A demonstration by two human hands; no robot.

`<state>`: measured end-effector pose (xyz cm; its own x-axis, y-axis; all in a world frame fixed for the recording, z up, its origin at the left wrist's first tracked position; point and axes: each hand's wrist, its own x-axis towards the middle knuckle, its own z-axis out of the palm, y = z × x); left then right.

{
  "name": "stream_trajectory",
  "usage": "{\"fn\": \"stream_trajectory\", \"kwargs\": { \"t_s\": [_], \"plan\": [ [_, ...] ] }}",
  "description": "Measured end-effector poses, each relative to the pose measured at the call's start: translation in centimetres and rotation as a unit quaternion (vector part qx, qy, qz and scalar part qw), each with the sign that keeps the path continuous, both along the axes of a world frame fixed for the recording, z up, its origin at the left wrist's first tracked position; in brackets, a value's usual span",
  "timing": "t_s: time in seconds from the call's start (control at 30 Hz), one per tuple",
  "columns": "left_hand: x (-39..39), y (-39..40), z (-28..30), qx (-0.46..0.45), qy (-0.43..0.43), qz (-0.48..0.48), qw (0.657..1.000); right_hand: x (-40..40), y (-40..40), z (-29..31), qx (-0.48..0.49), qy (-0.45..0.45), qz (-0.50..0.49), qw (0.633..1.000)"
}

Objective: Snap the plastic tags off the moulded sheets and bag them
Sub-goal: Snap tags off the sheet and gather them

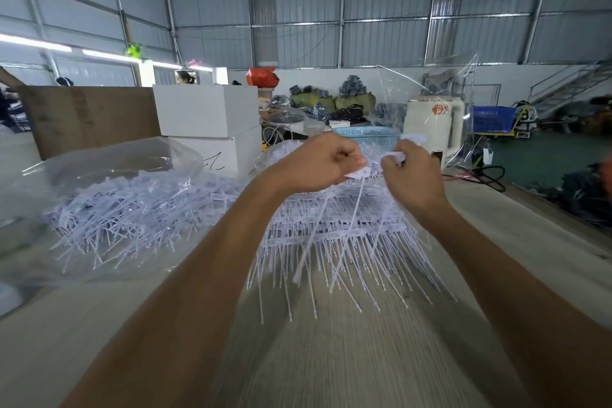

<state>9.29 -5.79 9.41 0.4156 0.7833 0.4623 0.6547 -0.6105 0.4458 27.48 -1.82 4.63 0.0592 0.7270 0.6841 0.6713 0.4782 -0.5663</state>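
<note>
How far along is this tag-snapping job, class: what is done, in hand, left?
Done: loose tags fill the clear bag at left. In hand: the left hand and right hand each grip part of a moulded sheet. Left: the stack of sheets beneath.

Corrugated metal walls (298, 20), wooden table (331, 358), green floor (536, 156).
</note>
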Motion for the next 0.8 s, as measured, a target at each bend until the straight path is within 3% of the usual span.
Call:
{"fn": "stream_trajectory", "kwargs": {
  "t_s": [0.27,0.5,0.8],
  "plan": [
    [-0.5,0.4,0.1,0.028,-0.051,-0.004,0.998,2.1,1.8,-1.3,-0.150,0.178,0.137,0.963],
    [-0.4,0.9,-0.5,0.030,-0.037,0.025,0.999,1.1,1.0,-1.0,-0.149,0.178,0.195,0.953],
    [-0.5,1.1,-0.6,0.022,-0.001,0.038,0.999,-0.3,-0.8,0.8,-0.136,0.102,0.263,0.950]
  ]
}}
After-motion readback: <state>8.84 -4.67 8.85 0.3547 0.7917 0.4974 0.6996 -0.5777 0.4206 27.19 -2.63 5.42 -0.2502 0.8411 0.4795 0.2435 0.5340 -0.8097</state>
